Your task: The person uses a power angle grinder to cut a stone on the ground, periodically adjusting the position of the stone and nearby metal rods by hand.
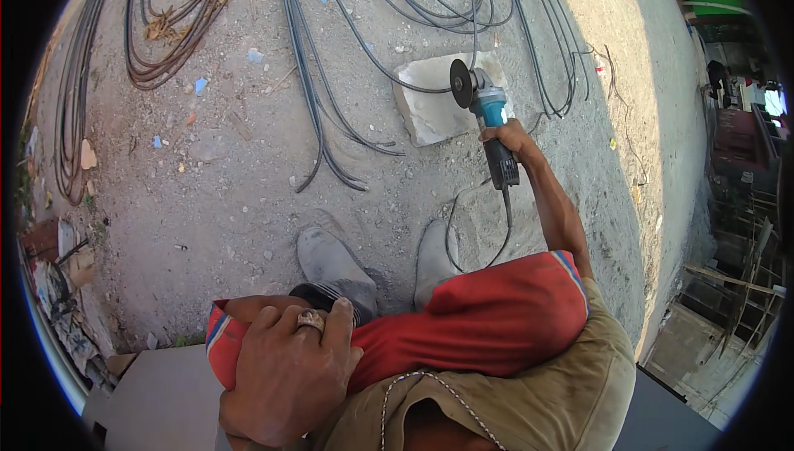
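Note:
My right hand (507, 138) is wrapped round the dark rear body of a teal angle grinder (490, 107), held out ahead at the right. Its dark cutting disc (461, 83) stands upright over a pale concrete block (430, 116). A thin steel bar (389, 74) runs over the block to the disc; whether they touch I cannot tell. Near my left knee, at the bottom, my left hand (289, 360) is closed with fingers bent and a ring on one of them. Its fingertips and anything inside them are hidden. The grinder's cord (506, 232) loops down towards my right boot.
Long bent bundles of steel bars (302, 79) lie on the dusty ground ahead, with more bundles (78, 95) at the far left. My grey boots (331, 261) are planted below the block. Rubble (70, 256) lies along the left edge. Wooden debris (736, 285) lines the right.

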A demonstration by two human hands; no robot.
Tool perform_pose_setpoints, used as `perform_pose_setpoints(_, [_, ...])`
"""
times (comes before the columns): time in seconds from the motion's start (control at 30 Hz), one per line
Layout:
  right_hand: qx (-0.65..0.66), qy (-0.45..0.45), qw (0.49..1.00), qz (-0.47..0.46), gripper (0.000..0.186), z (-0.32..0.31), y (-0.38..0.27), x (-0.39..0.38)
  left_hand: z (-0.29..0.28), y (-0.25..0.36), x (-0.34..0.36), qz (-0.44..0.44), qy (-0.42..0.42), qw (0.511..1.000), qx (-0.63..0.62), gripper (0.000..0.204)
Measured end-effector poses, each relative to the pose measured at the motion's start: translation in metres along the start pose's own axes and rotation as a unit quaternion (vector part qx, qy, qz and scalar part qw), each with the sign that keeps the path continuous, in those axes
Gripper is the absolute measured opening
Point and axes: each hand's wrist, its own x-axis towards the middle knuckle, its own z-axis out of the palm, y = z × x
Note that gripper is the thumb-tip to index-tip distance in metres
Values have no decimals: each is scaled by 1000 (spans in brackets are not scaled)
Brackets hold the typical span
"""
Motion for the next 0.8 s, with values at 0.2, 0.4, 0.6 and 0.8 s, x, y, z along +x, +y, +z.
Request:
perform_pose_setpoints(0.2, [-8, -4, 1000, -7, 31, 2, -4, 12, -1, -2, 2, -2, 8, 1000, 2, 51])
perform_pose_setpoints(0.4, [-15, -2, 1000, -11, 33, 3, -8, 13, -1, -1, 2, 1, 7, 1000, -1, 51])
perform_pose_setpoints(0.6, [-34, -11, 999, -2, 34, 1, -2, 20, -1, 3, 3, 8, 26, 1000, 3, 51])
perform_pose_setpoints(0.8, [-25, -17, 999, 11, 31, 9, -8, 17, -4, 7, 3, -8, 20, 1000, 14, 51])
